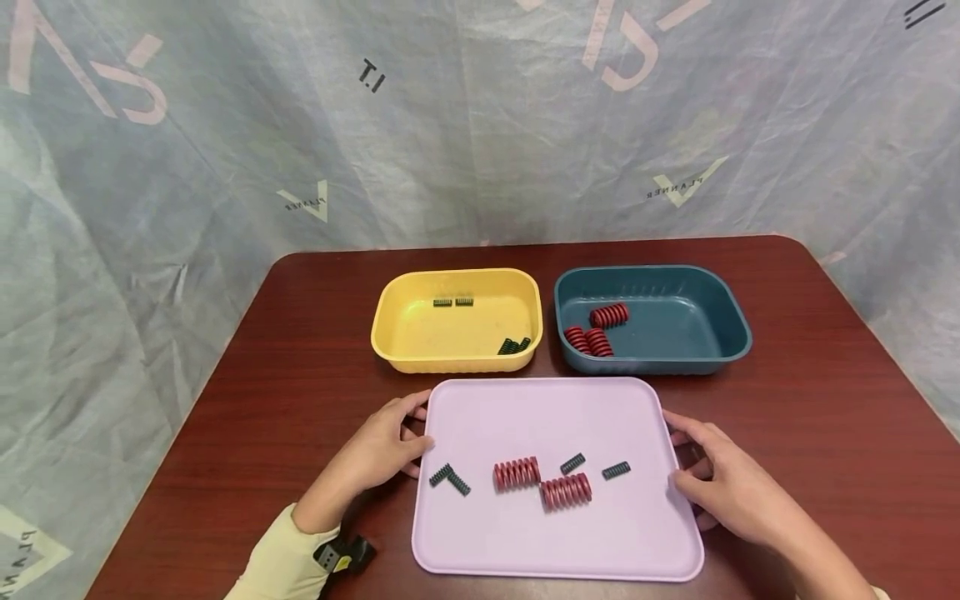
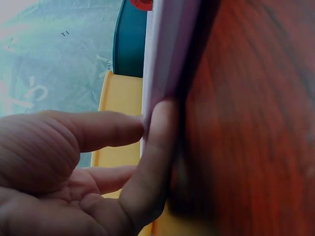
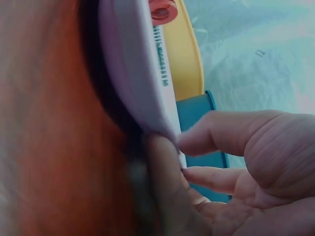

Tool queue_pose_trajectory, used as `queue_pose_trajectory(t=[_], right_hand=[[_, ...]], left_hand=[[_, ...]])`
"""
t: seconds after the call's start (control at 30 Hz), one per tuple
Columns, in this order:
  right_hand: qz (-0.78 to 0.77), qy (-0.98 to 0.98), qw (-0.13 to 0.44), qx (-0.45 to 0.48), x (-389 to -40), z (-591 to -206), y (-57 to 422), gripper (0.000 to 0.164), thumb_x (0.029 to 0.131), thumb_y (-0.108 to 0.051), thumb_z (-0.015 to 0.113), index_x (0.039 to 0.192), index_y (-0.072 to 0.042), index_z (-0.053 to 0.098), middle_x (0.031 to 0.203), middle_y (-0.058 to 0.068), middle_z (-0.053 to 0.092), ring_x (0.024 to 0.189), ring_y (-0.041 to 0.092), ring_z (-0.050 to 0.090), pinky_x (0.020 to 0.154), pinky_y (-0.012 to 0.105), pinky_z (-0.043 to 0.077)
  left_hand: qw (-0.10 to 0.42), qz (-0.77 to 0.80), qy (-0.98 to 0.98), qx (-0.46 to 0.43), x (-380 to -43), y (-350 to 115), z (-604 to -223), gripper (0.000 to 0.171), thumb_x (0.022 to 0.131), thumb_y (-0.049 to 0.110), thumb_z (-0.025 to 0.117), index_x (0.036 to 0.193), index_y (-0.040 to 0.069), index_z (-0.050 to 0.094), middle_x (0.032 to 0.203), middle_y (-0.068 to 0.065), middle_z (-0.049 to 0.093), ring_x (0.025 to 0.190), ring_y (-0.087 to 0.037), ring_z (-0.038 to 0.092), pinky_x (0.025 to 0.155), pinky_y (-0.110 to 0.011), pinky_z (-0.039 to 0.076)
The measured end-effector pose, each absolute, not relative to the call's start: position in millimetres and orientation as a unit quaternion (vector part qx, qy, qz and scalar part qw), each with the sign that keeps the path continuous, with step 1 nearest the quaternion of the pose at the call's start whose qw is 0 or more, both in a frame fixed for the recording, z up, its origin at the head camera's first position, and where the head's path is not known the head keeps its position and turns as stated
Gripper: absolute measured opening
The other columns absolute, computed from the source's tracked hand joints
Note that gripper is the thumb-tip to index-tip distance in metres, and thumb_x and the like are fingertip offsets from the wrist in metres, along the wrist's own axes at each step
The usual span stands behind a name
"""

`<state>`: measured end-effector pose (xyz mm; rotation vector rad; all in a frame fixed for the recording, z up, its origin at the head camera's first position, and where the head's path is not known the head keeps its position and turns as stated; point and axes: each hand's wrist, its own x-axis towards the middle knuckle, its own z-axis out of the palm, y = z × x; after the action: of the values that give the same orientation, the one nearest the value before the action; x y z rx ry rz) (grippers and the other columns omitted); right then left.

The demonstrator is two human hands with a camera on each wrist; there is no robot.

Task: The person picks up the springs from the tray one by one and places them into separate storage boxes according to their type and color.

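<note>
Left arm: the left sleeve (image 1: 279, 560) is pale cream-yellow, plain, with soft folds; it ends in a straight cuff edge above the wrist. A compact black wrist unit (image 1: 362, 553) is located at the near right side of this sleeve. Its left part carries a silver-grey rectangular piece (image 1: 327, 557) shaped like a USB plug. A small yellow-green patch (image 1: 342, 563) adjoins it on the right. The right end is black and rounded.

Right arm: a sliver of right sleeve (image 1: 879, 594), also pale cream, shows at the near right edge. The left hand (image 1: 382, 446) and right hand (image 1: 731, 483) are ungloved.
</note>
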<state>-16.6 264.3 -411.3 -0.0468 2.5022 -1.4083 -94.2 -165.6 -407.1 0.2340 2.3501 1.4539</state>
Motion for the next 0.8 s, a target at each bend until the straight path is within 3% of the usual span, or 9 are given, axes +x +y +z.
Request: queue_pose_trajectory(t=[0.33,0.57,0.8], right_hand=[[-0.475,0.869,0.120,-0.068,-39,-394,274,0.062,0.093,0.000,0.073,0.148,-0.002,0.045,0.122,0.025,0.057,0.063,0.019,0.059,0.043,0.036,0.055],[-0.563,0.802,0.155,-0.130,-57,-376,271,0.053,0.098,-0.007,0.070,0.147,-0.010,0.051,0.128,0.027,0.057,0.084,0.028,0.067,0.051,0.043,0.059],[-0.575,0.777,0.204,-0.157,-76,-358,250,0.049,0.098,-0.010,0.072,0.143,-0.019,0.057,0.132,0.024,0.055,0.074,0.037,0.063,0.054,0.044,0.060]], left_hand=[[0.189,0.534,0.821,0.072,-94,-167,-409,0.068,0.091,-0.013,0.067,0.153,-0.003,0.042,0.124,-0.024,0.051,0.071,-0.021,0.060,0.053,-0.038,0.063],[0.193,0.540,0.816,0.071,-93,-166,-409,0.068,0.091,-0.013,0.067,0.153,-0.003,0.042,0.124,-0.025,0.049,0.072,-0.021,0.060,0.054,-0.040,0.063],[0.193,0.538,0.817,0.071,-93,-167,-410,0.068,0.091,-0.012,0.067,0.154,-0.001,0.042,0.124,-0.024,0.048,0.074,-0.021,0.059,0.054,-0.039,0.064]])
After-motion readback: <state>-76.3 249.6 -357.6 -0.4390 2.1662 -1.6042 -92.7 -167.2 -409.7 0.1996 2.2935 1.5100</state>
